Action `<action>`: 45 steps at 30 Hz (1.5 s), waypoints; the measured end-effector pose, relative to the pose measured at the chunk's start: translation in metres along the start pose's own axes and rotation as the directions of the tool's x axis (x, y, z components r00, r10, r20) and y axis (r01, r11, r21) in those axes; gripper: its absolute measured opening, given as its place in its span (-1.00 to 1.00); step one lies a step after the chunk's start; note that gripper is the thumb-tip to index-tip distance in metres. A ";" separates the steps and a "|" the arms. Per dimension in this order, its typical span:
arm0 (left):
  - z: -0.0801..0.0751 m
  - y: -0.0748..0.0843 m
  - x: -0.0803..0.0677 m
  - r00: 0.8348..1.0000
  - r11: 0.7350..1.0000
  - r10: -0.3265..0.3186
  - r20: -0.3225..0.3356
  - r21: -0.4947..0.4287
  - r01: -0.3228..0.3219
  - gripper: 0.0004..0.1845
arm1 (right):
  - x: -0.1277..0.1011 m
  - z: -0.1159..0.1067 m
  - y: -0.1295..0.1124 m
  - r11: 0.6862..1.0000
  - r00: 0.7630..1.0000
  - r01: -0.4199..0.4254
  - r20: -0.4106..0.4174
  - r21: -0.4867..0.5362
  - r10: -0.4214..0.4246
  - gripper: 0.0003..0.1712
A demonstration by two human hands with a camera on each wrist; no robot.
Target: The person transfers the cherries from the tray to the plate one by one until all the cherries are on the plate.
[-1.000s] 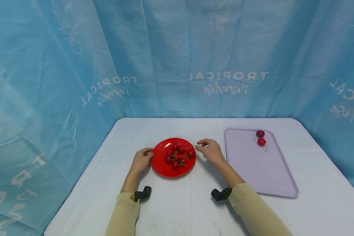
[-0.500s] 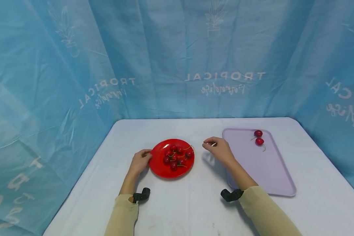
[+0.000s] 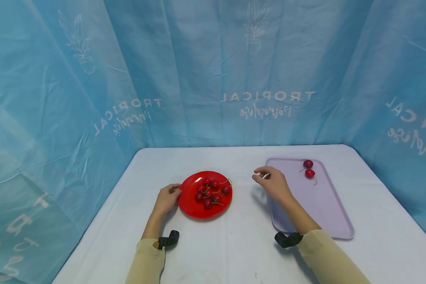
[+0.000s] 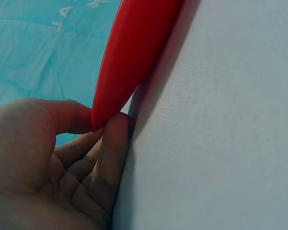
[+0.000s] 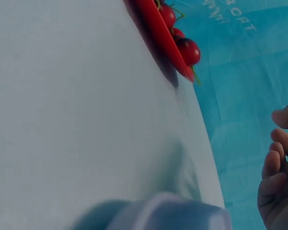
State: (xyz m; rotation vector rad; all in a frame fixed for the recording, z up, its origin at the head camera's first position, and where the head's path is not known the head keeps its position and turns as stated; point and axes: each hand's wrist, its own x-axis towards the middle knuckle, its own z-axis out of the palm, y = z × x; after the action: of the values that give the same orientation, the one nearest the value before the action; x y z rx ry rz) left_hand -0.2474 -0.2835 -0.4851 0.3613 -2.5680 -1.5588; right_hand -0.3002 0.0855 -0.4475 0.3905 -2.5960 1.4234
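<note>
Head view looks down from afar; both wrist views closely share the red plate.

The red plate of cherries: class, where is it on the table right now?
In the head view the red plate sits left of centre on the white table, with the left hand gripping its left rim and the lilac tray off to its right.

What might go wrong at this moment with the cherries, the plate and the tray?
The left hand pinches only the rim of the red plate; a push or lift there might tilt it, and the piled cherries could roll off.

The right hand hovers at the tray's edge and may nudge it, so the two cherries near the far rim could roll.
</note>
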 end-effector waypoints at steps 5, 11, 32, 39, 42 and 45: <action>0.000 -0.002 -0.002 1.000 1.000 0.001 -0.006 0.003 -0.001 -0.65 | -0.002 -0.009 0.009 0.999 1.000 -0.026 -0.017 -0.019 0.026 -0.69; 0.000 -0.002 0.000 1.000 1.000 -0.003 -0.005 0.007 0.003 -0.66 | -0.004 -0.020 0.020 0.998 0.999 -0.039 -0.021 -0.052 0.038 -0.65; 0.000 0.002 0.000 1.000 1.000 -0.006 -0.009 0.004 0.006 -0.65 | -0.010 -0.065 0.043 0.996 0.994 -0.063 -0.094 -0.061 0.057 -0.63; -0.001 0.002 0.001 1.000 1.000 -0.006 -0.014 0.011 0.006 -0.65 | -0.012 -0.078 0.053 0.994 0.993 -0.078 -0.092 -0.076 0.070 -0.60; -0.001 0.002 0.001 1.000 1.000 -0.004 -0.014 0.016 0.005 -0.65 | -0.012 -0.083 0.058 0.992 0.992 -0.099 -0.083 -0.079 0.093 -0.57; 0.000 0.001 0.001 1.000 1.000 -0.009 -0.010 0.022 0.009 -0.65 | -0.013 -0.088 0.061 0.986 0.989 -0.129 -0.087 -0.104 0.120 -0.56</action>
State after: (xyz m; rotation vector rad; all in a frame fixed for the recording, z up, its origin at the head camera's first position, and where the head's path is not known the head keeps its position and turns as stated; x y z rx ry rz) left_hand -0.2485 -0.2832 -0.4840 0.3820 -2.5812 -1.5292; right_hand -0.3048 0.1929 -0.4526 0.1555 -2.6588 1.2969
